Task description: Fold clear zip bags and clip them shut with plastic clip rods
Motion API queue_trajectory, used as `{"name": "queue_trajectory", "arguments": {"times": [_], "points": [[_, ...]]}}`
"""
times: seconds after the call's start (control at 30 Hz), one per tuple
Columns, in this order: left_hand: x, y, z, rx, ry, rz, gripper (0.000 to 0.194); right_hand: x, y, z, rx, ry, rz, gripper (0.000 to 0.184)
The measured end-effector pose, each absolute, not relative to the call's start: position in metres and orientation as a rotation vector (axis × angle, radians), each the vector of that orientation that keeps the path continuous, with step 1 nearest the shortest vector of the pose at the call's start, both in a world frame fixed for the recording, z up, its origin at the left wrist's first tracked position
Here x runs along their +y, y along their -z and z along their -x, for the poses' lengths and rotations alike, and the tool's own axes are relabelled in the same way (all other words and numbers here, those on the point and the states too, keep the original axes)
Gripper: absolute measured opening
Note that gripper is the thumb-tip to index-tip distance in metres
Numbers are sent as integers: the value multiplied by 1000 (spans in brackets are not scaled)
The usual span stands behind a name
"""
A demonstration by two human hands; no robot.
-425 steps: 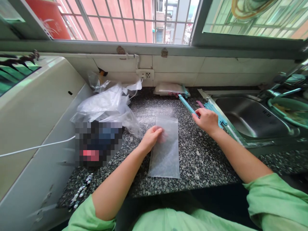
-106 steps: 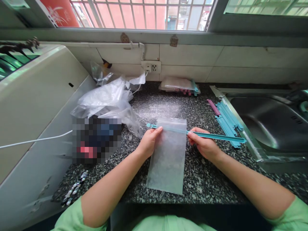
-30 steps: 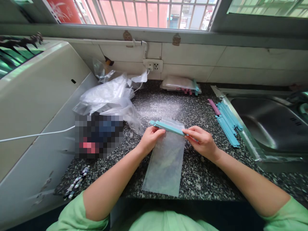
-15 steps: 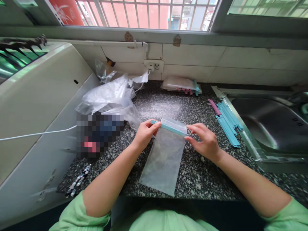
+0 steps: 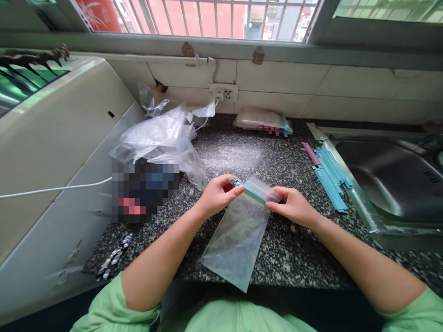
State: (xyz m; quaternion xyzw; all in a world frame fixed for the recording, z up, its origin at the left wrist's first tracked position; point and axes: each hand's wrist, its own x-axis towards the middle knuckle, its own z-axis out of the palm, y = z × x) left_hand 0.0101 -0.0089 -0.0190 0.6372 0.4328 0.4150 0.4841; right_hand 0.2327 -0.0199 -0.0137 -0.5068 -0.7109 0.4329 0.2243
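Observation:
A clear plastic bag (image 5: 237, 242) hangs down toward me over the granite counter, its lower corner reaching the front edge. Across its upper part lies a light blue bag sealing clip (image 5: 254, 192). My left hand (image 5: 221, 196) pinches the clip's left end between thumb and fingers. At the other end, my right hand (image 5: 289, 205) has thumb and fingers closed on the clip and the bag's top flap. Whether the clip is fully fastened cannot be made out.
Several blue clips (image 5: 330, 184) and a pink one (image 5: 310, 153) lie beside the steel sink (image 5: 391, 180). Crumpled plastic bags (image 5: 159, 133) are piled at the left, behind a blurred-out object (image 5: 145, 191). A packet of clips (image 5: 263, 122) rests by the wall; a beaded strand (image 5: 114, 258) lies front left.
My right fingers have closed from a loose spread onto the clip's right end. The clip and bag top have come slightly toward me and tilted; my left hand has shifted right.

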Motion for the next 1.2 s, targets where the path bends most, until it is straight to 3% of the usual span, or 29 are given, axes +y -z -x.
{"name": "queue_trajectory", "arguments": {"times": [0.23, 0.63, 1.2], "points": [[-6, 23, -8, 1197, -1062, -1835, 18, -20, 13, -231, -2031, -1165, 1465, 16], [-6, 24, -14, 1117, -1022, -1394, 27, -19, 13, -232, -2029, -1210, 1469, 19], [-5, 22, -15, 1066, -952, -1314, 32, -18, 15, -235, -1917, -1260, 1381, 24]]}}
